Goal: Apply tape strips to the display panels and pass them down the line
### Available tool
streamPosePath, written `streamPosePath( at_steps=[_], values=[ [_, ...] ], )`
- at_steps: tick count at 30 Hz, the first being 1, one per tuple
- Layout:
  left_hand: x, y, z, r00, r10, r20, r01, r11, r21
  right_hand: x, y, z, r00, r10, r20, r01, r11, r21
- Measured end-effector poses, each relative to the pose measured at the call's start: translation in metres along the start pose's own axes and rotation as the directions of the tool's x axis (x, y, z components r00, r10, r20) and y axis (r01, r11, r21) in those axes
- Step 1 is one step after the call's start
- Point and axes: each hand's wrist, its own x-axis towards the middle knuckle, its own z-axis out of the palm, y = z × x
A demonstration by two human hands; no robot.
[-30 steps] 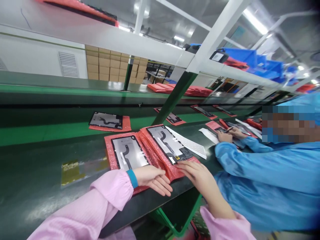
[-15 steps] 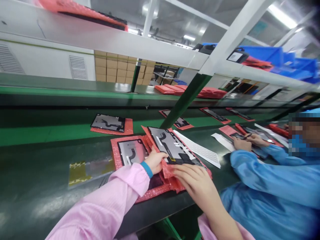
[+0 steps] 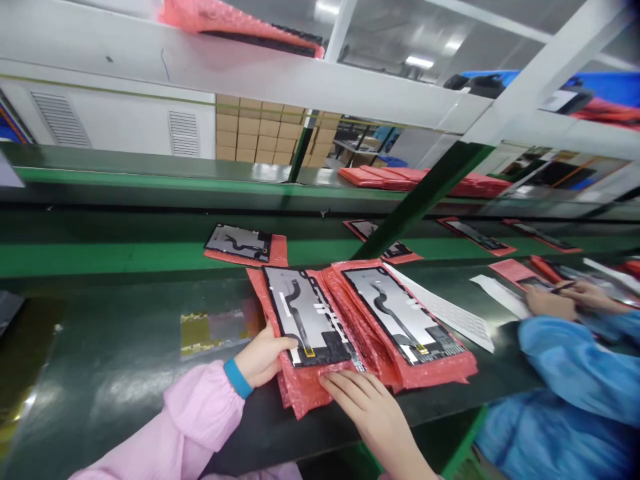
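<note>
While the left hand [image 3: 261,358] pinches a panel [image 3: 320,327] with its red wrap [image 3: 301,395], the right hand [image 3: 373,410] touches the wrap, grip unclear; level support should spare the cable [image 3: 296,313].

Left panel [image 3: 311,321] and right panel [image 3: 401,315], each on bubble wrap [image 3: 309,397], sit side by side over the workbench [image 3: 120,340]. A sheet [image 3: 447,308] lies just right, possibly partly under the wrap; behind lies a third panel [image 3: 240,243].

The dark green workbench [image 3: 125,413] supports red bubble wrap [image 3: 440,377] near centre, with a display panel [image 3: 407,317] on top. A partly yellow film [image 3: 207,332] lies left; white sheets [image 3: 453,310] lie right and farther right.
</note>
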Motion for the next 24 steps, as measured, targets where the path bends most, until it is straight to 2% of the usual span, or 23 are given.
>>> streamPosePath(
  at_steps=[4, 7, 10, 12, 14, 15, 16, 19, 21, 24],
  values=[
    [-0.019, 0.033, -0.018, 0.999, -0.041, 0.005, 0.041, 0.998, 0.054, -0.002, -0.001, -0.007, 1.000, 0.013, 0.025, -0.013, 0.999, -0.029],
    [-0.047, 0.061, -0.044, 0.998, 0.031, -0.062, -0.026, 0.997, 0.071, 0.003, -0.002, -0.025, 0.998, -0.009, 0.057, 0.008, 1.000, 0.024],
    [-0.079, 0.083, -0.072, 0.980, 0.159, -0.120, -0.143, 0.981, 0.130, 0.036, -0.001, -0.041, 0.994, -0.051, 0.093, 0.039, 0.990, 0.134],
    [-0.098, 0.091, -0.088, 0.967, 0.215, -0.140, -0.190, 0.967, 0.172, 0.081, -0.001, -0.036, 0.989, -0.105, 0.104, 0.086, 0.981, 0.175],
    [-0.113, 0.097, -0.102, 0.959, 0.230, -0.164, -0.196, 0.960, 0.198, 0.143, -0.005, -0.014, 0.975, -0.114, 0.189, 0.086, 0.985, 0.151],
    [-0.119, 0.099, -0.109, 0.958, 0.228, -0.176, -0.191, 0.960, 0.206, 0.177, -0.007, 0.002, 0.950, -0.065, 0.306, 0.038, 0.995, 0.096],
    [-0.124, 0.101, -0.115, 0.956, 0.225, -0.187, -0.184, 0.960, 0.214, 0.211, -0.010, 0.021, 0.902, 0.037, 0.430, -0.045, 0.999, 0.008],
    [-0.138, 0.109, -0.134, 0.948, 0.230, -0.220, -0.179, 0.957, 0.228, 0.296, -0.017, 0.074, 0.858, 0.158, 0.489, -0.122, 0.987, -0.105],
    [-0.146, 0.116, -0.146, 0.942, 0.237, -0.237, -0.184, 0.956, 0.227, 0.329, -0.020, 0.098, 0.843, 0.195, 0.501, -0.145, 0.980, -0.138],
    [-0.149, 0.127, -0.157, 0.939, 0.235, -0.252, -0.182, 0.959, 0.216, 0.352, -0.022, 0.111, 0.837, 0.205, 0.507, -0.159, 0.978, -0.134]
  ],
)
